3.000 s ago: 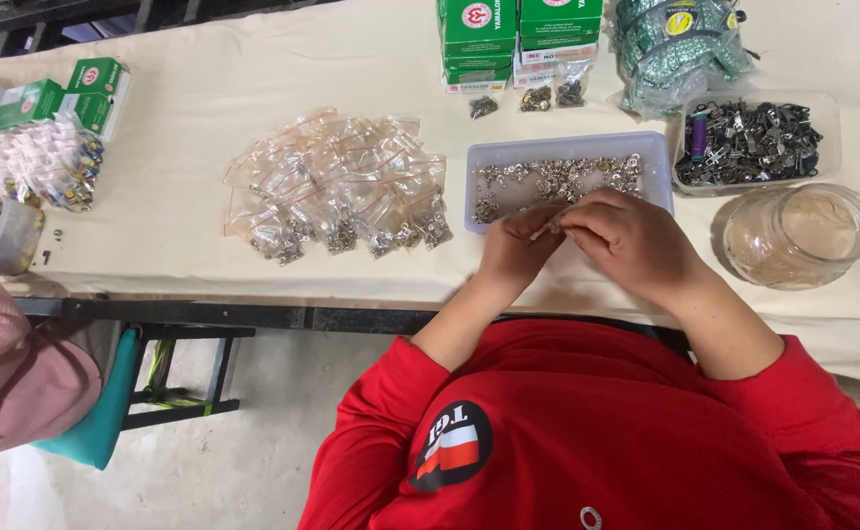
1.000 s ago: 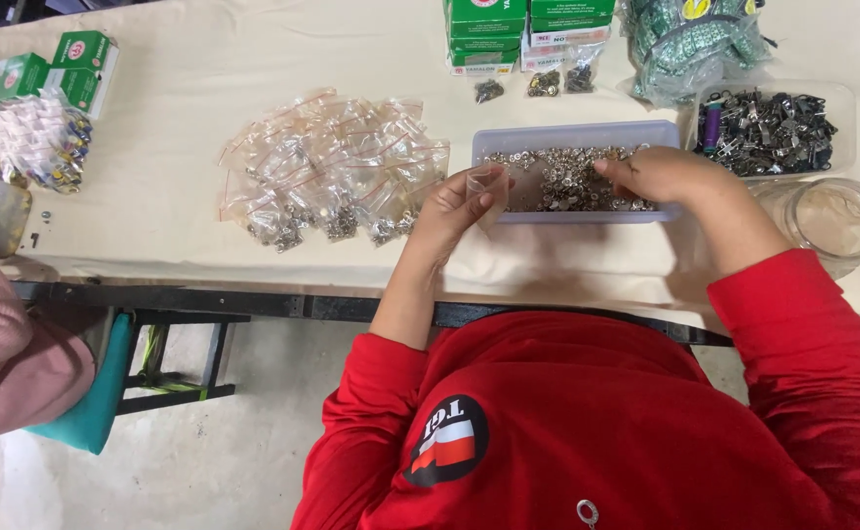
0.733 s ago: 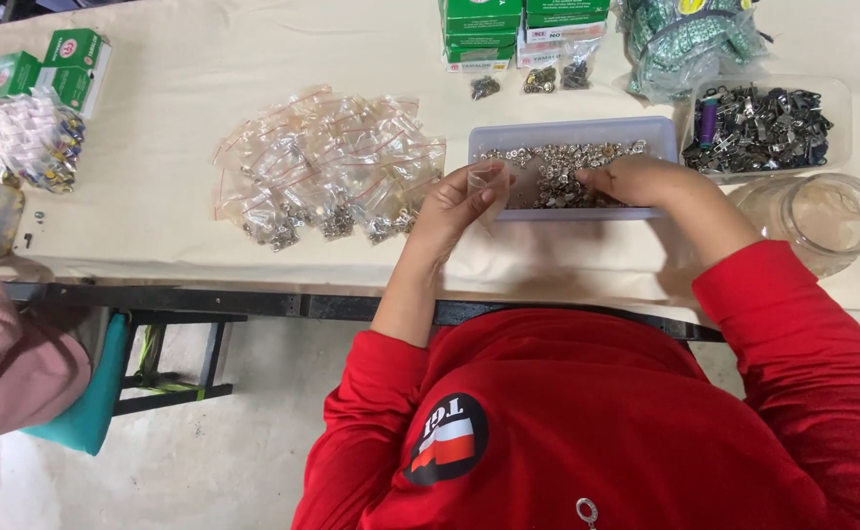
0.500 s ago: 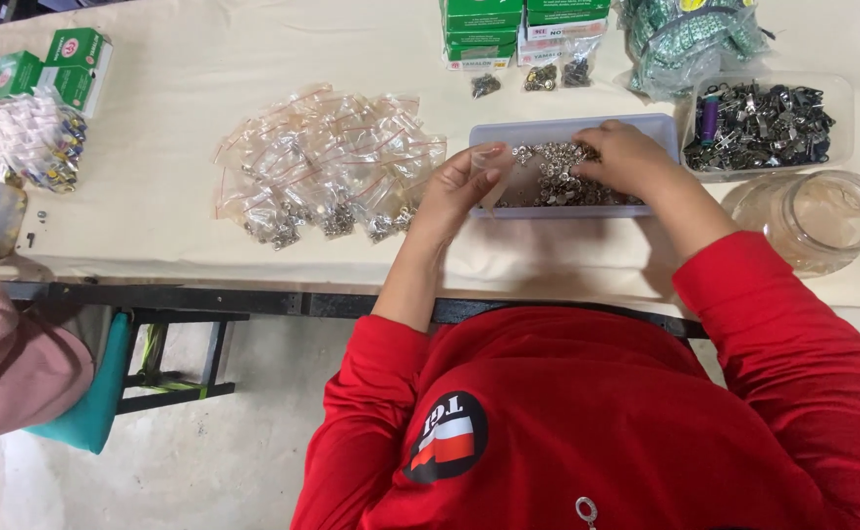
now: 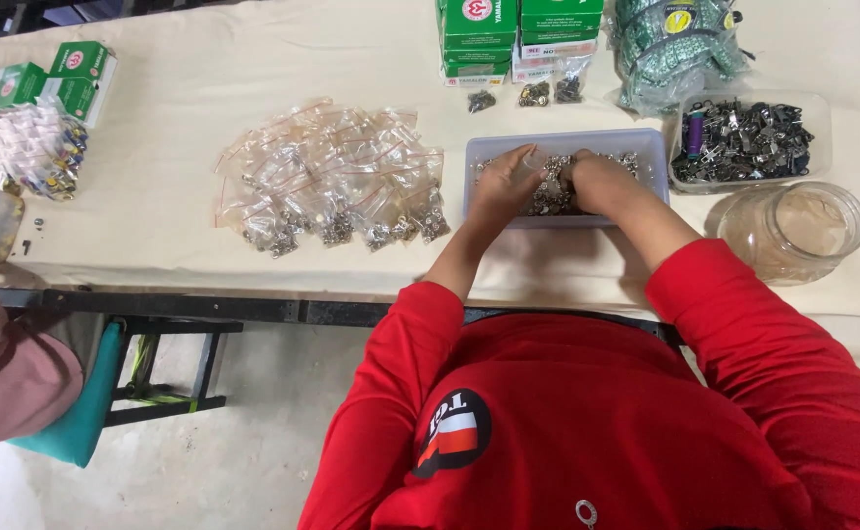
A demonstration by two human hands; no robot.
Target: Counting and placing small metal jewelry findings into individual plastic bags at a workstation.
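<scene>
A heap of small clear bags [image 5: 337, 186] lies left. Beside it, the left hand [image 5: 505, 186] pinches a small clear bag [image 5: 531, 162] over the grey tray [image 5: 651, 147], so the right hand [image 5: 597, 182], fingers curled into the metal pieces [image 5: 552, 196], can gather them, it seems.

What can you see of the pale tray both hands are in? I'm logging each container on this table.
The tray is a shallow rectangle of pale lavender-grey plastic, lying flat on the cream table cover. It holds a heap of small silvery metal parts. The left hand and right hand both reach into it among the parts. A clear tub of darker metal pieces stands just beside it.
</scene>
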